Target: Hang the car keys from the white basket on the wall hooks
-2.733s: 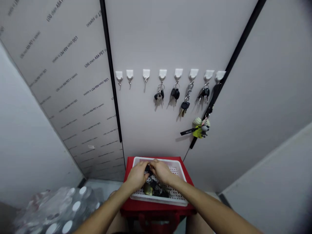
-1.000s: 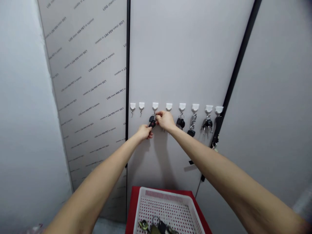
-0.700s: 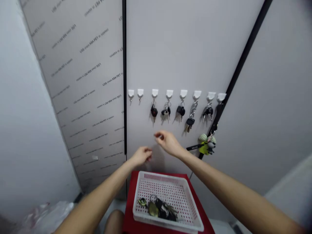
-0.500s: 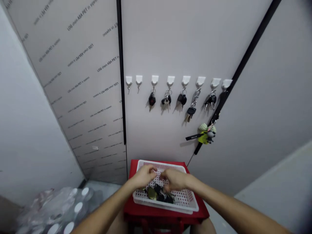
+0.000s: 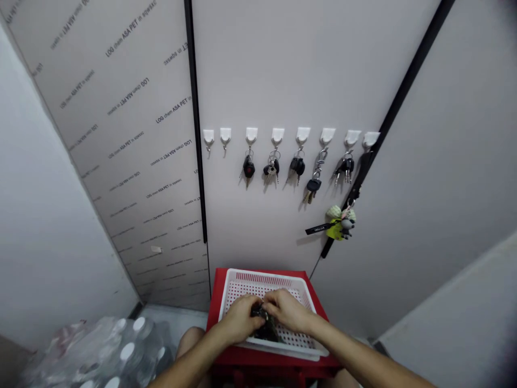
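A white plastic basket with a perforated floor rests on a red stool. Both my hands are over it, close together. Dark keys lie in the basket beneath and between them. The fingers of my left hand are closed around the dark keys at their left side. My right hand is closed too, thumb and forefinger pinched at the upper end of the bunch. Fingers partly hide the keys, and whatever small part the right fingertips grip does not show clearly.
White adhesive hooks run in a row along the pale cabinet door. Two hooks at the left hold nothing; others carry key bunches. A plush keychain with a black strap hangs at the right. Plastic-wrapped bottles stand lower left.
My hands were apart over the basket with fingers loosely curled; now both have come together and closed on the keys. The view has shifted slightly.
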`<state>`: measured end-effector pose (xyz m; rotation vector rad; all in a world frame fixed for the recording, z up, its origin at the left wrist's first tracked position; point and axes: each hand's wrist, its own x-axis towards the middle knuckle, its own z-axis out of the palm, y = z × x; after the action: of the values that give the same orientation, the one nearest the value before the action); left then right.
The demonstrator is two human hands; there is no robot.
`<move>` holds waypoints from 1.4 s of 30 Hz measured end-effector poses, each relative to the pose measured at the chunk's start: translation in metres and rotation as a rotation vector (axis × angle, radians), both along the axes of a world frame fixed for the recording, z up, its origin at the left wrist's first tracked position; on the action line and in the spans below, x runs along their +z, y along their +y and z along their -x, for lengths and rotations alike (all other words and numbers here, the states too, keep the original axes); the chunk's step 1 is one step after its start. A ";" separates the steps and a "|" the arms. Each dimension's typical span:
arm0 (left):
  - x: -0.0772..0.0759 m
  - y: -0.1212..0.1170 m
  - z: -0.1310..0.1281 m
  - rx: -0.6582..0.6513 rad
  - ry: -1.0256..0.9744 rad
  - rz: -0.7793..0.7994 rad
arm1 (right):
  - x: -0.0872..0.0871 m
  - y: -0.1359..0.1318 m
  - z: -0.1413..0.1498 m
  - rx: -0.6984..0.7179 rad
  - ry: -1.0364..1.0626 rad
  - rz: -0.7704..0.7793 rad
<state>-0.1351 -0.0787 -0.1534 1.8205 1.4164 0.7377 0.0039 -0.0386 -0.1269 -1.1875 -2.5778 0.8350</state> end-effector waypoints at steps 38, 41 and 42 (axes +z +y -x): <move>0.088 0.026 0.025 0.415 -1.055 -0.006 | 0.050 0.012 0.026 -0.058 0.518 0.196; 0.089 0.024 0.027 0.370 -1.045 0.034 | 0.057 0.012 0.027 0.015 0.486 0.367; 0.090 0.023 0.026 0.346 -1.036 0.049 | 0.058 0.011 0.028 0.026 0.469 0.432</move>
<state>-0.1615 -0.0558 -0.0637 0.8609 0.9897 1.5102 -0.0237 -0.0273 -0.0693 -0.9036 -2.0935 1.5236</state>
